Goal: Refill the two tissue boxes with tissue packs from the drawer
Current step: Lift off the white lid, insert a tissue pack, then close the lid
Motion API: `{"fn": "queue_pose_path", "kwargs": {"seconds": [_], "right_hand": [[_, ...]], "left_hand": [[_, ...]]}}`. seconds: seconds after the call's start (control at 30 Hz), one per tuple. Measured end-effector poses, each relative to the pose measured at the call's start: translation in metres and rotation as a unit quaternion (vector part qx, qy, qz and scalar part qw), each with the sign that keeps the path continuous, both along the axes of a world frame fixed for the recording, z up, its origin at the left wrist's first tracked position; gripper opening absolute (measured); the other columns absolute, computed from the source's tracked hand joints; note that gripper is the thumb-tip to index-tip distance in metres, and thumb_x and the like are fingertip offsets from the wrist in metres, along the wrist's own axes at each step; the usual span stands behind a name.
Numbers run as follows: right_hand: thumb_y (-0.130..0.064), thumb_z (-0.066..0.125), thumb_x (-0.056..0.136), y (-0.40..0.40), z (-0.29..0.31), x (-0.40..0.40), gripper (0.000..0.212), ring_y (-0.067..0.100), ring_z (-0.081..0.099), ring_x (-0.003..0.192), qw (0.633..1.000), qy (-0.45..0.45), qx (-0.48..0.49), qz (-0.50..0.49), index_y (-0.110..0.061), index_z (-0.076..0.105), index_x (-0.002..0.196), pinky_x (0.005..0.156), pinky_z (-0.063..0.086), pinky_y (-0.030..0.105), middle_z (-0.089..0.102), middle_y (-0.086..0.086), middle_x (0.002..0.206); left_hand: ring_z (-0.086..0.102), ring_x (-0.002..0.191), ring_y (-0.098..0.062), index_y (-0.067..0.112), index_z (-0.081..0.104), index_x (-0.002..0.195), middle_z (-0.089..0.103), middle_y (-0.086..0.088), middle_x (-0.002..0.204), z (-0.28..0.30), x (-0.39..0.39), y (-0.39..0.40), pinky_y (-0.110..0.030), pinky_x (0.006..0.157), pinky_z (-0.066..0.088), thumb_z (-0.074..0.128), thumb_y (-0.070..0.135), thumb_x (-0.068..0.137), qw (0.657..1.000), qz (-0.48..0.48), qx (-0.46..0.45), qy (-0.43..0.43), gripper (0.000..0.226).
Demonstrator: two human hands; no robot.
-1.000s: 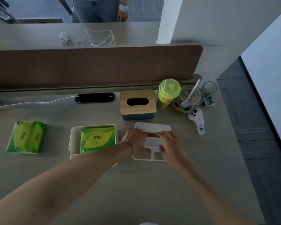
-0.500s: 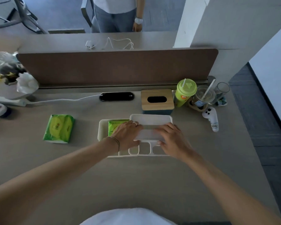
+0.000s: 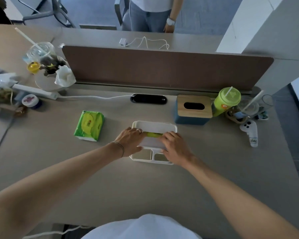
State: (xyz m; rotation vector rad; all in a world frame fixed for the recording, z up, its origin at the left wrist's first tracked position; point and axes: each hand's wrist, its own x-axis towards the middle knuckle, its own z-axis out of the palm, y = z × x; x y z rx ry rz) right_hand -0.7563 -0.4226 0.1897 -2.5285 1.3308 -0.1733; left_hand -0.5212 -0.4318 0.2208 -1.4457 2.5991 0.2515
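Note:
A white tissue box [image 3: 141, 157] lies at the middle of the desk with its white lid [image 3: 154, 126] resting on top. A strip of a green tissue pack [image 3: 153, 134] shows through the lid's slot. My left hand [image 3: 131, 141] grips the lid's left side and my right hand [image 3: 175, 147] its right side. A second green tissue pack [image 3: 89, 125] lies on the desk to the left. The blue tissue box with a wooden lid [image 3: 193, 109] stands behind on the right, its slot dark.
A green cup [image 3: 226, 101], clear cups [image 3: 250, 107] and a white controller [image 3: 249, 132] crowd the back right. Cups, a lamp base and a small jar [image 3: 30, 100] fill the left. A brown divider [image 3: 162, 68] runs behind; a person stands beyond it.
The white lid moved left from the desk onto the white box, covering the green pack. My view also pulled back and tilted.

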Motion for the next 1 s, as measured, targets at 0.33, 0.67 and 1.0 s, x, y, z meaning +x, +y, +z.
{"fn": "queue_pose_path", "kwargs": {"seconds": [0.33, 0.67, 1.0], "right_hand": [[-0.017, 0.082, 0.074, -0.007, -0.011, 0.015, 0.046, 0.027, 0.059, 0.1, 1.0, 0.011, -0.005, -0.009, -0.015, 0.068, 0.117, 0.086, 0.051, 0.039, 0.062, 0.004, 0.11], [-0.03, 0.073, 0.084, -0.004, -0.025, 0.018, 0.039, 0.038, 0.041, 0.138, 0.996, -0.032, -0.068, -0.051, -0.014, 0.07, 0.119, 0.111, 0.038, 0.053, 0.05, 0.02, 0.143], [-0.043, 0.038, 0.104, -0.009, -0.058, 0.044, 0.068, 0.035, 0.009, 0.155, 0.985, -0.013, -0.01, -0.171, -0.005, 0.024, 0.158, 0.122, 0.015, 0.057, 0.016, 0.022, 0.166]], "left_hand": [[0.063, 0.102, -0.029, 0.015, 0.057, 0.128, 0.065, -0.007, 0.11, -0.021, 0.019, -0.004, -0.038, 0.088, 0.045, 0.068, 0.041, 0.087, 0.999, 0.028, 0.01, 0.013, 0.05], [0.061, 0.098, -0.03, 0.02, 0.068, 0.121, 0.066, -0.009, 0.106, -0.033, 0.016, -0.005, -0.038, 0.079, 0.049, 0.058, 0.046, 0.092, 0.99, 0.053, -0.081, 0.101, 0.04], [0.007, 0.154, -0.032, 0.014, 0.026, 0.158, 0.012, -0.016, 0.166, -0.078, -0.02, 0.006, -0.057, 0.122, 0.01, 0.012, 0.052, 0.103, 0.98, 0.172, -0.022, 0.103, 0.068]]}}
